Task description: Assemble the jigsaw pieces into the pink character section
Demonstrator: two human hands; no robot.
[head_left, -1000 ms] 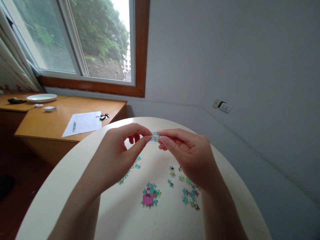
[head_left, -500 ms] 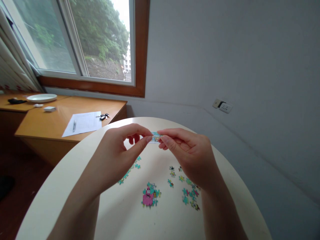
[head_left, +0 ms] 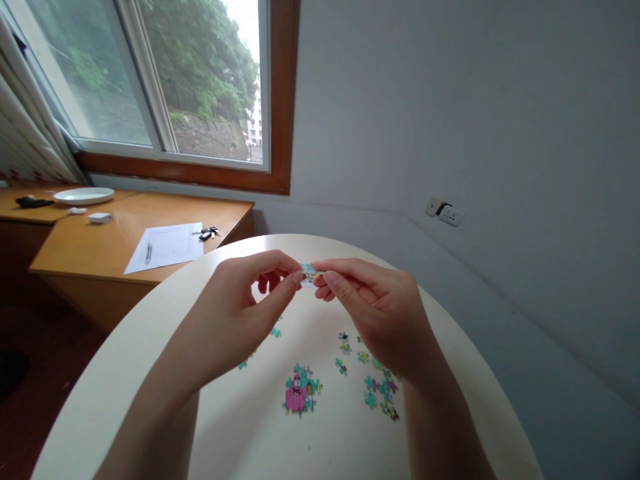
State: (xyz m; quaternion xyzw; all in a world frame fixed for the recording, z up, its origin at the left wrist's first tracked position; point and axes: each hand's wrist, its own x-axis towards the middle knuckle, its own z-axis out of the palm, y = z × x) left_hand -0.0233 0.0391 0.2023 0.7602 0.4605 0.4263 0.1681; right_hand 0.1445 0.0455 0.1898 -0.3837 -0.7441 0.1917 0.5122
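My left hand [head_left: 255, 293] and my right hand [head_left: 377, 300] meet over the far part of the round table [head_left: 250, 427]. Thumb and forefinger of each are pinched together on small teal and yellow jigsaw puzzle pieces [head_left: 311, 272]. The fingertips cover much of them, so I cannot tell where one piece ends and another begins. Nearer to me lies a joined puzzle section [head_left: 299, 392] with a pink cartoon figure. Several loose puzzle pieces [head_left: 384, 387] are scattered by my right forearm. More teal pieces [head_left: 275, 330] show partly from under my left hand.
Left of the table is a wooden desk [head_left: 85, 250] with a sheet of paper [head_left: 170, 243], a pen [head_left: 149, 251], keys [head_left: 207, 233], a small white box [head_left: 99, 218] and a white plate [head_left: 84, 195]. A wall with a socket [head_left: 451, 215] rises at the right.
My hands have shifted slightly, the left wrist now covering more of the teal pieces beneath it. Both pinches stay closed. The pieces on the table lie as before.
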